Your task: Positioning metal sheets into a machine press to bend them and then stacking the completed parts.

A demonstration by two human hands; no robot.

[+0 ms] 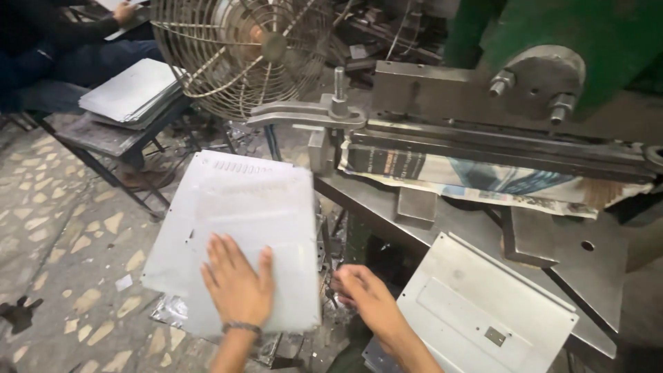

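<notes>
Left hand (237, 283) lies flat, fingers spread, on top of the stack of white metal sheets (238, 238), pressing near its front edge. The stack sits left of the press bench (387, 207), overhanging the floor. Right hand (368, 298) is curled, fingers together, at the stack's right edge; can't tell whether it grips anything. A grey panel (483, 311) lies on the bench's front right corner. Newspaper (469, 176) is clamped under the machine bar (497, 141). Wire fan (238, 52) behind.
</notes>
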